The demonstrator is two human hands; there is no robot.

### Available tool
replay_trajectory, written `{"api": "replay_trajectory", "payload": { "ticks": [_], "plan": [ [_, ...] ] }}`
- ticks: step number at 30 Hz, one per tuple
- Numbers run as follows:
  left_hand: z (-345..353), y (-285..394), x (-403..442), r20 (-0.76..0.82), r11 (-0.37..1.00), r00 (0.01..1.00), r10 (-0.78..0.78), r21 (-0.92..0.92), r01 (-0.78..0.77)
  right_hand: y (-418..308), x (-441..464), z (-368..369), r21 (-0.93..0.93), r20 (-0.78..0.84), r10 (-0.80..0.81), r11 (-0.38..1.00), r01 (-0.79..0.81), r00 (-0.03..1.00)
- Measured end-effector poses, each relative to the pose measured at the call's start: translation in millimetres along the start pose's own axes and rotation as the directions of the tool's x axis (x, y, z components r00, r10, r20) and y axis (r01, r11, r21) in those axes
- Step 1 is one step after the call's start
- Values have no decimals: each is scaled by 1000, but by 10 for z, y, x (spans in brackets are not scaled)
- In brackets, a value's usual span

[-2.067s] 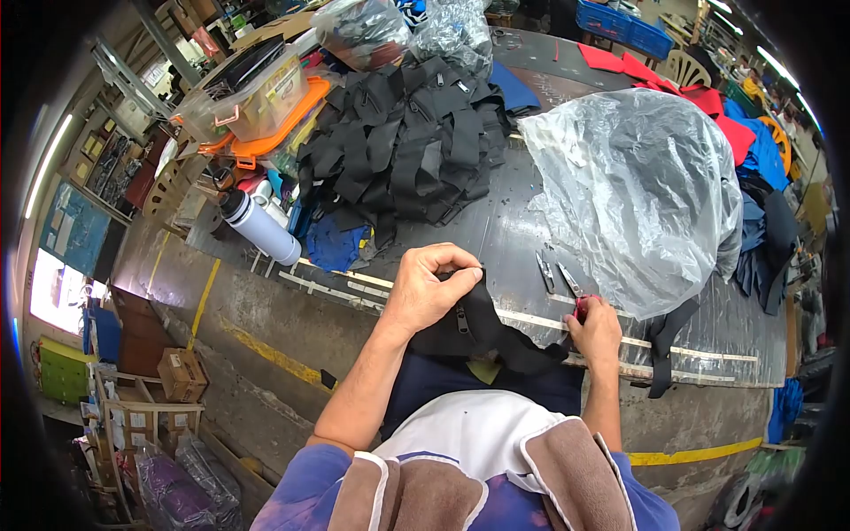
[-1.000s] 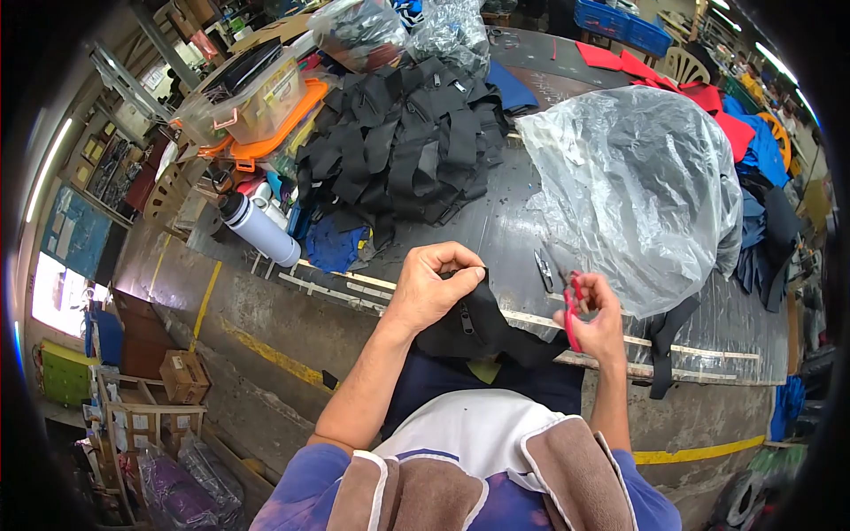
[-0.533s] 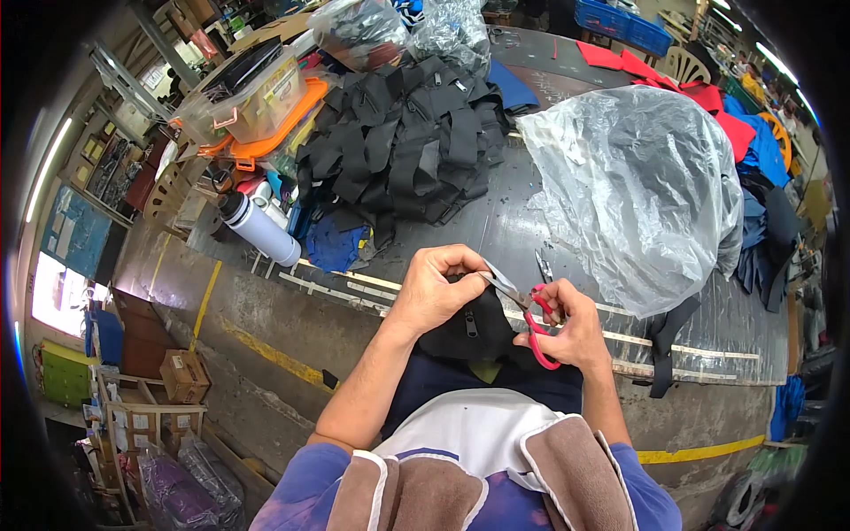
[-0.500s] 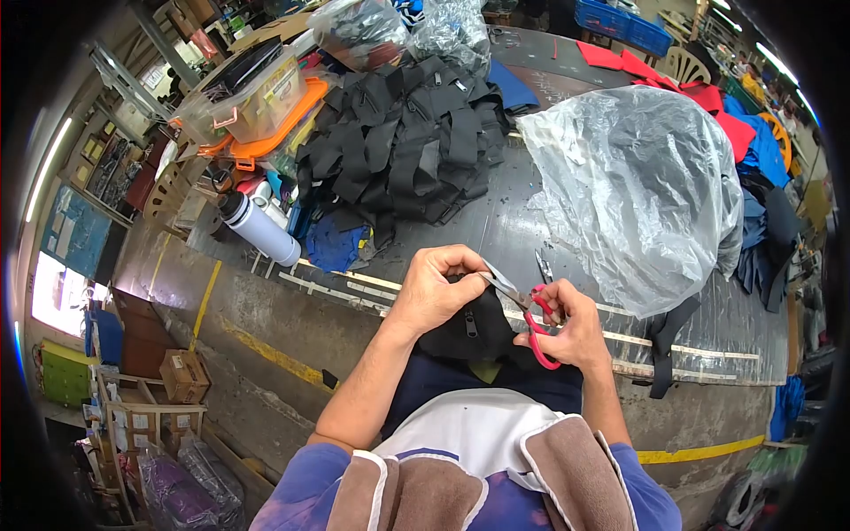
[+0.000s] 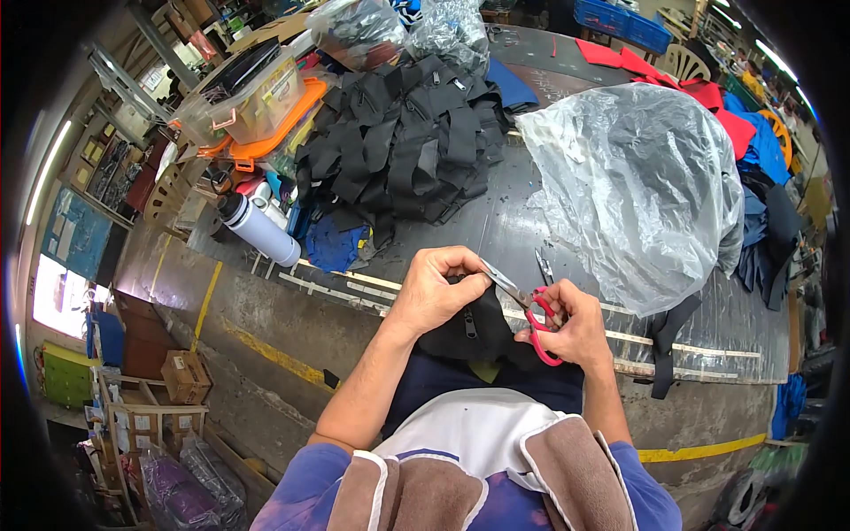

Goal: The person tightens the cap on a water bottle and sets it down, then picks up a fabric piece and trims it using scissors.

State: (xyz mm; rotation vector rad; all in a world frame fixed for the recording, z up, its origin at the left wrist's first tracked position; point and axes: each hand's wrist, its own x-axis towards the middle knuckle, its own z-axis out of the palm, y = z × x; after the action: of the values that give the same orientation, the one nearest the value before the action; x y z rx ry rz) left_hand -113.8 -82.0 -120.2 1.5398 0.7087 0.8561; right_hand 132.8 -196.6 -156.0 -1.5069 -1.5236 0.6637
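My left hand (image 5: pixel 443 288) pinches the upper edge of a black fabric piece (image 5: pixel 492 329) that hangs over my lap. A zipper with a metal pull (image 5: pixel 471 327) runs down this piece. My right hand (image 5: pixel 577 326) has its fingers through the red handles of a pair of scissors (image 5: pixel 545 347). The blades point up and left, their tips at my left thumb and forefinger. Exactly what lies between the blades is too small to make out. Beyond the hands, a pointed metal tool (image 5: pixel 544 265) lies on the dark table (image 5: pixel 496 232).
A big heap of black zippered strips (image 5: pixel 398 150) covers the table's left part. To the right spreads a clear plastic bag (image 5: pixel 637 199); a black strip (image 5: pixel 662 367) hangs over the front edge. A bottle (image 5: pixel 261 232) and a clear bin (image 5: pixel 257 102) stand at left.
The right hand and the scissors have shifted very slightly to the right. The left hand keeps its pinch on the black fabric piece.
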Motion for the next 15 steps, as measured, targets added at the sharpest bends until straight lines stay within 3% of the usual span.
{"api": "replay_trajectory", "payload": {
  "ticks": [6,10,13,15],
  "plan": [
    [-2,34,-2,2,1000,1000,-5,13,5,87,-32,-46,-24,29,50,999,-49,998],
    [-12,36,-5,-7,1000,1000,-1,16,1,190,17,-79,-59,-67,176,982,-180,982],
    [-39,43,-10,-11,1000,1000,4,18,-3,458,25,-177,-280,-296,313,875,-395,903],
    [-57,47,-5,-3,1000,1000,4,18,-4,695,-3,-255,-369,-346,313,822,-435,885]
  ]
}}
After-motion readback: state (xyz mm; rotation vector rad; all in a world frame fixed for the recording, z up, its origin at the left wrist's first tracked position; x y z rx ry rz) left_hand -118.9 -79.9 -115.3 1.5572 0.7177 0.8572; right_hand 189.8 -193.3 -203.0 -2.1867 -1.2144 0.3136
